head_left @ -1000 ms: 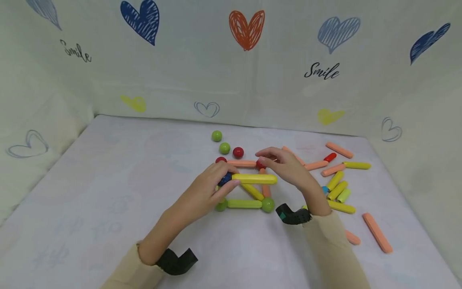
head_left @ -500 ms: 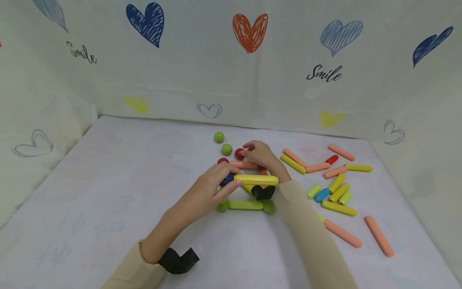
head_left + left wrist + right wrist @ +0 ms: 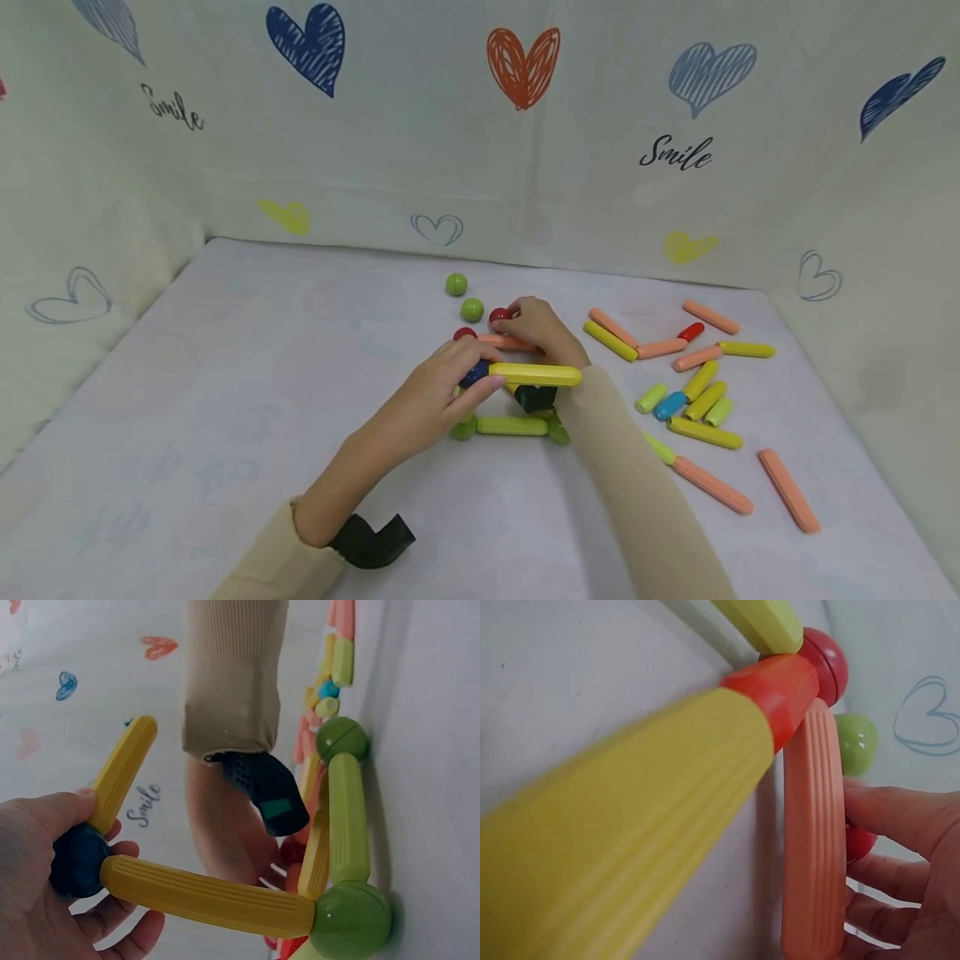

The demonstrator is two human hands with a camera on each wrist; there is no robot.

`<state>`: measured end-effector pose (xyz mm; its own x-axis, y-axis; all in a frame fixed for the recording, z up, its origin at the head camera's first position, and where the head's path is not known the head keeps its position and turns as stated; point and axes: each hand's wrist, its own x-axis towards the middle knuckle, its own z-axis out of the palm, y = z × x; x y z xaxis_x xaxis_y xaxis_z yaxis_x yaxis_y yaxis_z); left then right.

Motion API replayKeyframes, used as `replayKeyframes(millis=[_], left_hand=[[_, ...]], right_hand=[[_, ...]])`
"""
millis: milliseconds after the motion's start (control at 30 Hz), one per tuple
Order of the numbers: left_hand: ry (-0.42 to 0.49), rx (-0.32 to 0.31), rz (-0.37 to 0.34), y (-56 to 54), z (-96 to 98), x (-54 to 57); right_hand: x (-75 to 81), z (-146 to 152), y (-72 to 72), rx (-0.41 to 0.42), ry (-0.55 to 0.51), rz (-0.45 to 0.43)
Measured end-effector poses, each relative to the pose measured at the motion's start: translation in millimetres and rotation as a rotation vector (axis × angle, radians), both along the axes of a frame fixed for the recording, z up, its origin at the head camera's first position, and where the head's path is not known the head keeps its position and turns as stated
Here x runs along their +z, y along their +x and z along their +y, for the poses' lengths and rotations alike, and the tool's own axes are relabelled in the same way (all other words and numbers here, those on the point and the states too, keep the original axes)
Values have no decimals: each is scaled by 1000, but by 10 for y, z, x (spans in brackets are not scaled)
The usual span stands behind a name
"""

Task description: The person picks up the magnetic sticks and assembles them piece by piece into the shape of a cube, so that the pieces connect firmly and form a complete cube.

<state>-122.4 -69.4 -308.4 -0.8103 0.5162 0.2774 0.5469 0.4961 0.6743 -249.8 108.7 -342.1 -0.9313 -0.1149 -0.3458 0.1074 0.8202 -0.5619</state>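
My left hand (image 3: 427,387) holds a dark blue ball (image 3: 79,859) above the table. From that ball one yellow rod (image 3: 536,374) points right, and another yellow rod (image 3: 210,896) runs down to a green ball (image 3: 351,919) of a frame on the table. A light green rod (image 3: 512,426) forms the frame's near side, an orange rod (image 3: 814,832) its far side, with a red ball (image 3: 464,332) at the far left corner. Just beyond it, my right hand (image 3: 546,331) pinches a loose red ball (image 3: 860,841) between thumb and finger. My right forearm hides the frame's right side.
Two loose green balls (image 3: 472,310) lie behind the frame. Rods in orange, yellow, green, blue and red are scattered on the right, among them a long orange rod (image 3: 789,490). A white cloth backdrop (image 3: 360,142) with hearts rises behind the table.
My right hand has moved left from the frame's far right corner to the loose red ball and taken hold of it. The left hand keeps the blue ball in nearly the same place.
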Motion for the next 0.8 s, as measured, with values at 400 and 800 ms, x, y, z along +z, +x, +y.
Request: replayKeyframes(millis=[400,800], left_hand=[[-17,15,-16,1,6,15],[-22,30,-33,3,31,19]], right_hand=[[157,227,146,17,-83,166],[482,780,798,-35,-154,267]])
